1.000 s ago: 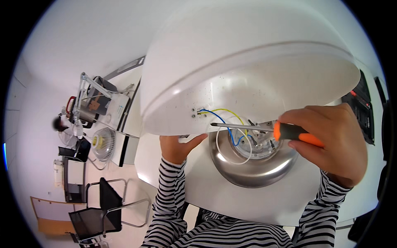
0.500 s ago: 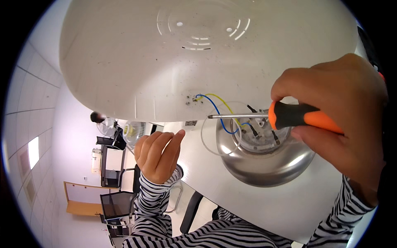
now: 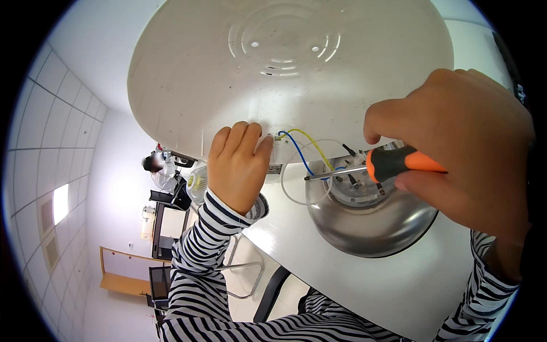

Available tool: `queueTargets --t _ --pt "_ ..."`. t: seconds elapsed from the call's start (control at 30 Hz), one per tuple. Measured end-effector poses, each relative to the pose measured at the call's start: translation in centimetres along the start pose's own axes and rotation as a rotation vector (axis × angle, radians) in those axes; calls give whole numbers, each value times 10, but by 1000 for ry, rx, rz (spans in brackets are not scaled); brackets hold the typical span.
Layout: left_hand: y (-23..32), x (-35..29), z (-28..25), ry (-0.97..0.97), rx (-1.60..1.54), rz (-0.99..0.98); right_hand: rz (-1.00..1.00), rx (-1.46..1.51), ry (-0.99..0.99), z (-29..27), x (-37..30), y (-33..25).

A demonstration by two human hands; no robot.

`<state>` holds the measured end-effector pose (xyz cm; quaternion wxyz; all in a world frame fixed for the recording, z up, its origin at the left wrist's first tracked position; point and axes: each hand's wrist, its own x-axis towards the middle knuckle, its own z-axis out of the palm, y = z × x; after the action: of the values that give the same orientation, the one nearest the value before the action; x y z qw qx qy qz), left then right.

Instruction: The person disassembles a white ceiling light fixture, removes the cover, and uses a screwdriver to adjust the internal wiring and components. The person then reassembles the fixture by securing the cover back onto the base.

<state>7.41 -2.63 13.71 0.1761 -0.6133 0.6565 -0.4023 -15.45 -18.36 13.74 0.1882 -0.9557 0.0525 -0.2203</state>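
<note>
My right hand (image 3: 456, 154) is closed round the orange-and-black handle of a screwdriver (image 3: 336, 173). Its shaft points left across an upturned round steel vessel (image 3: 370, 233), whose exposed underside holds terminals and dark-sleeved wire ends. Behind it stands a tilted cream oval panel (image 3: 182, 85) with slots and two holes. A blue wire (image 3: 301, 153) and a yellow wire (image 3: 310, 141) run from the panel's lower part to the vessel. A pale, thin loop (image 3: 285, 188) hangs beside them. My left hand (image 3: 239, 165) is at the panel's lower part, fingers curled, thumb near the wire ends; anything pinched there is hidden.
The vessel rests on a white table (image 3: 336, 273). A black-edged chair (image 3: 270, 293) stands by its near edge. Farther left are a fan (image 3: 198, 185), a person (image 3: 162, 171) and office furniture.
My left hand has risen and moved right to the panel near the wire ends. The screwdriver tip has shifted right and slightly down. The panel appears smaller in view.
</note>
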Motion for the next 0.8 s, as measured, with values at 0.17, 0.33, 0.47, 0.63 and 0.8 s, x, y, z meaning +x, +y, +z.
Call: queueTargets --t 0.17,0.33,0.47,0.63,0.8 --pt "-2 -6 1 -2 -33 54 2 -27 -15 4 4 -4" --pt "3 -13 -3 -15 36 17 16 -51 -45 4 5 -6" --pt "3 -18 -5 -21 134 0 38 -92 -79 -1 4 -14" --pt "0 -19 -5 -44 152 -5 45 -123 -103 -1 6 -20" --pt "1 -17 -3 -38 105 -5 61 -179 -126 -2 6 -26"
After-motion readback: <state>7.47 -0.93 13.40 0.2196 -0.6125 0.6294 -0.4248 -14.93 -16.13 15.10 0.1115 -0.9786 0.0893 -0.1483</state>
